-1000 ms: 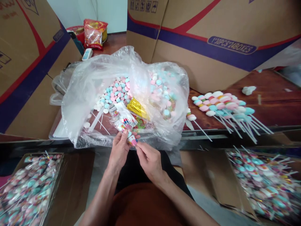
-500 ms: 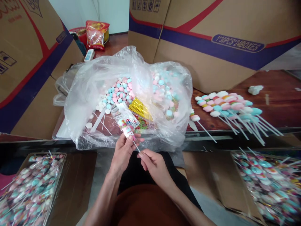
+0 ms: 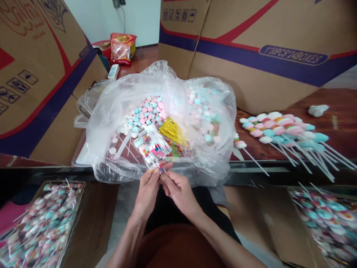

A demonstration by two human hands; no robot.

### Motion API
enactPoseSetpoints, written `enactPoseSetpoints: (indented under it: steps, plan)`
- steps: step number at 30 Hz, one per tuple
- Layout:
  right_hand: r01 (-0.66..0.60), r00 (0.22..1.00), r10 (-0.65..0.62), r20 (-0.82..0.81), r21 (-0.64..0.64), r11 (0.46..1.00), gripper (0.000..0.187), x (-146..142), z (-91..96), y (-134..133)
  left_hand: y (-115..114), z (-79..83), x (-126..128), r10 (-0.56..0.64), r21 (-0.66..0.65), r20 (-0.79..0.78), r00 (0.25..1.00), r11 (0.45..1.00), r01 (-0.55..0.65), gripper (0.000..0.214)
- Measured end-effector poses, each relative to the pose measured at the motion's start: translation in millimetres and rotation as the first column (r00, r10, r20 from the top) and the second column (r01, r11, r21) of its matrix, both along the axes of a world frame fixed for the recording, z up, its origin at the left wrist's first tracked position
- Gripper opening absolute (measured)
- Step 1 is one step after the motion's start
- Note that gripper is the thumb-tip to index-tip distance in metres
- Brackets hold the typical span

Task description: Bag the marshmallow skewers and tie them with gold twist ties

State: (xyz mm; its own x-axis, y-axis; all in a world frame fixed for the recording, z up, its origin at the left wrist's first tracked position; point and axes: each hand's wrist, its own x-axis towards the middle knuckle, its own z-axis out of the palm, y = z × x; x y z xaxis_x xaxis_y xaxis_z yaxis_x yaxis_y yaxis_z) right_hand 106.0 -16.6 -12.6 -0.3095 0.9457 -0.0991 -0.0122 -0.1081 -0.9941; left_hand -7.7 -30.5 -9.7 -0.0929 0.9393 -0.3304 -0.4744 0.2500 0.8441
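A candy stick of pastel candies in a clear printed plastic bag [image 3: 146, 152] slants up and away from my hands. My left hand [image 3: 148, 186] is closed on the lower end of this bag, thumb on top. Right beside it, my right hand [image 3: 177, 190] pinches the same gathered end, where the fingers hide the stick. Just beyond lie more printed plastic bags [image 3: 164, 148] and a bundle of gold twist ties [image 3: 170, 128]. Loose pink, blue and white candies [image 3: 147, 109] are heaped inside a large clear plastic bag [image 3: 111, 96].
Unwrapped candy sticks [image 3: 284, 128] are piled on the table at right, with a single candy stick [image 3: 240, 144] nearer. Boxes of wrapped candy sticks stand low at left [image 3: 41, 219] and right [image 3: 331, 219]. Large cardboard cartons [image 3: 251, 78] rise behind.
My right hand has moved up along the stick to meet my left hand. The candies have slid farther from my fingers, into the printed bag. The view has shifted slightly.
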Motion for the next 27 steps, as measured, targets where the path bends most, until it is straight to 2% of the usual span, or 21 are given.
enactPoseSetpoints:
  steps: [6,13,15,17,18,20,22,23,25,27]
  plan:
    - [-0.054,0.995,0.049,0.092,0.047,0.997,0.035,-5,-3.1,3,12,8.8,-13,0.133,0.015,0.071,0.989,0.991,-0.134,0.038]
    - [-0.080,0.991,0.074,0.113,0.052,0.995,0.037,-11,-0.5,8,16,8.1,-13,0.180,0.029,0.069,0.981,0.983,-0.183,0.028]
    - [-0.101,0.988,0.093,0.123,0.056,0.993,0.030,-12,4.8,10,16,8.1,-15,0.214,0.046,0.077,0.974,0.975,-0.218,0.025]
    - [-0.112,0.989,0.105,0.103,0.059,0.992,0.013,-14,10.8,13,15,7.3,-16,0.258,0.054,0.067,0.964,0.964,-0.262,0.021]
    - [-0.100,0.993,0.095,0.076,0.053,0.994,0.012,-17,13.5,15,15,7.0,-17,0.267,0.062,0.058,0.962,0.961,-0.270,0.020]
    - [-0.058,0.998,0.058,-0.009,0.006,0.998,0.018,-23,18.5,19,13,7.5,-19,0.249,0.091,0.057,0.967,0.963,-0.253,0.018]
    - [-0.049,0.995,0.043,-0.091,-0.061,0.997,0.034,-28,23.7,24,12,10.3,-21,0.204,0.119,0.105,0.973,0.969,-0.216,0.016]
    - [-0.076,0.991,0.066,-0.113,-0.087,0.993,0.039,-30,26.8,26,11,12.6,-23,0.181,0.123,0.142,0.973,0.972,-0.198,0.016]
    - [-0.211,0.975,0.202,-0.097,-0.095,0.973,0.041,-29,34.2,33,12,18.0,-26,0.160,0.117,0.207,0.965,0.975,-0.187,0.017]
    - [-0.351,0.935,0.352,0.030,-0.039,0.936,0.037,-26,41.9,44,16,22.4,-28,0.184,0.124,0.248,0.951,0.968,-0.220,0.017]
